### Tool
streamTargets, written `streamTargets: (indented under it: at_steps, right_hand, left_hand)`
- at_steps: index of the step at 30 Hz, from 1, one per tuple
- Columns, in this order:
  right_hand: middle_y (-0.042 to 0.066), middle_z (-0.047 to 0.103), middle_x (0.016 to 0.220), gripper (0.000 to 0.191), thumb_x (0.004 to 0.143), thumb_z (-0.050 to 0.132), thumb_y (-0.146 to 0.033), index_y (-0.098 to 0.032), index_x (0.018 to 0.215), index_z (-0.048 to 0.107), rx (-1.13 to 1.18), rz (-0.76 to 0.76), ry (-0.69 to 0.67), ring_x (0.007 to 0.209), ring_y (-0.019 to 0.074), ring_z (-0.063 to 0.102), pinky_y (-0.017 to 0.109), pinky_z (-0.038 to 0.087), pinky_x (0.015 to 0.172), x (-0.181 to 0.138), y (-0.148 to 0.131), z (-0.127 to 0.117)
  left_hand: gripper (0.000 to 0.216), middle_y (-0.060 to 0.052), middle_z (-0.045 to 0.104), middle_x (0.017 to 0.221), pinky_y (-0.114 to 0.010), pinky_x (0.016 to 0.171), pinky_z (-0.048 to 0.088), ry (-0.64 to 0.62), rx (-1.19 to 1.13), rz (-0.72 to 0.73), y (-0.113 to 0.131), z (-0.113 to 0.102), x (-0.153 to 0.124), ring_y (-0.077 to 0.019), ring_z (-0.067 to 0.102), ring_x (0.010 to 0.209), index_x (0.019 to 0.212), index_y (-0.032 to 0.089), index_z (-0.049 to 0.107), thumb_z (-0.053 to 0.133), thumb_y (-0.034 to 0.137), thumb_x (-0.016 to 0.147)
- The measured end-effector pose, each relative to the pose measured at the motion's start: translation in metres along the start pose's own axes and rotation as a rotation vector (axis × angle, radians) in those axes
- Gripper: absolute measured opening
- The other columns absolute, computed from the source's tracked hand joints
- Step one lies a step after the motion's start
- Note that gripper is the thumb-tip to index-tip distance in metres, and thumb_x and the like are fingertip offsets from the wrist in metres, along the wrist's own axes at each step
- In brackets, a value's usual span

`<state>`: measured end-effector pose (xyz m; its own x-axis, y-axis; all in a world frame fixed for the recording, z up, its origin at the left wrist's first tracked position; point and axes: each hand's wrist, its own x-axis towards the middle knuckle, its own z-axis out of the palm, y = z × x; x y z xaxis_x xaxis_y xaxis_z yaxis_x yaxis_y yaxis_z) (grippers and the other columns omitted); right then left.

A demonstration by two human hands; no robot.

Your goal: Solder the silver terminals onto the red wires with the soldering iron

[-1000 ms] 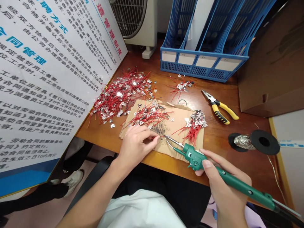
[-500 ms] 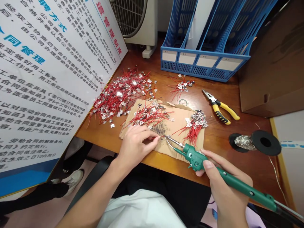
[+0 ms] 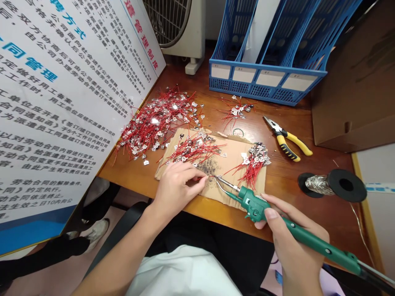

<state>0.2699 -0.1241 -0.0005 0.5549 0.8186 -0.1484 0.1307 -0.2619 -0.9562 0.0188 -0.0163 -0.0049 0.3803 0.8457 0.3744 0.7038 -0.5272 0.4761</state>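
My right hand (image 3: 293, 242) grips a green soldering iron (image 3: 296, 232); its metal tip rests on a scorched spot of the cardboard sheet (image 3: 212, 193). My left hand (image 3: 177, 187) lies on the cardboard with fingers pinched on a short red wire, held against the iron's tip. Small bunches of red wires with metal tabs (image 3: 253, 162) lie on the cardboard to the right and behind my left hand (image 3: 194, 150).
A large heap of red wires with tabs (image 3: 157, 123) lies on the wooden desk (image 3: 286, 181). Yellow-handled pliers (image 3: 288, 137), a solder spool (image 3: 333, 185), a blue file rack (image 3: 271, 53), a fan base (image 3: 188, 37), a cardboard box (image 3: 354, 82) and a printed board (image 3: 61, 94) surround the work area.
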Motion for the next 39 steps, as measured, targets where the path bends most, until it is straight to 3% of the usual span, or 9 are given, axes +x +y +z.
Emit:
streamTargets:
  at_steps: [11, 28, 35, 39]
  right_hand:
    - [0.002, 0.078, 0.065, 0.025, 0.091, 0.089, -0.04, -0.021, 0.108, 0.095, -0.017, -0.025, 0.001, 0.056, 0.0223, 0.077, 0.03, 0.065, 0.061, 0.0, 0.001, -0.001]
    - [0.004, 0.076, 0.063, 0.027, 0.091, 0.092, -0.041, -0.02, 0.107, 0.095, 0.013, -0.004, 0.009, 0.055, 0.0246, 0.077, 0.029, 0.063, 0.052, -0.001, 0.0, 0.0]
    - [0.006, 0.075, 0.063, 0.034, 0.091, 0.093, -0.043, -0.016, 0.112, 0.094, 0.09, -0.004, 0.037, 0.053, 0.0273, 0.078, 0.03, 0.058, 0.043, 0.001, 0.008, -0.003]
    - [0.008, 0.08, 0.069, 0.031, 0.087, 0.098, -0.04, -0.016, 0.105, 0.095, 0.287, -0.056, 0.05, 0.043, 0.0218, 0.07, 0.031, 0.057, 0.042, 0.009, 0.011, -0.002]
  left_hand:
    - [0.015, 0.002, 0.079, 0.08, -0.036, 0.077, 0.047, -0.01, 0.019, 0.0, 0.0, 0.001, 0.001, -0.0181, 0.069, 0.073, 0.091, 0.025, 0.085, 0.081, 0.023, 0.105]
    - [0.013, 0.002, 0.079, 0.079, -0.036, 0.078, 0.047, -0.019, 0.0, -0.011, 0.0, 0.0, 0.001, -0.0178, 0.069, 0.073, 0.09, 0.024, 0.086, 0.084, 0.021, 0.102]
    - [0.013, 0.002, 0.08, 0.08, -0.036, 0.078, 0.047, -0.026, 0.011, -0.025, 0.0, 0.0, 0.002, -0.0183, 0.07, 0.074, 0.091, 0.026, 0.086, 0.082, 0.023, 0.104]
    - [0.012, 0.002, 0.081, 0.081, -0.037, 0.078, 0.047, -0.024, 0.01, -0.026, 0.0, -0.001, 0.001, -0.0182, 0.07, 0.074, 0.092, 0.026, 0.086, 0.083, 0.022, 0.103]
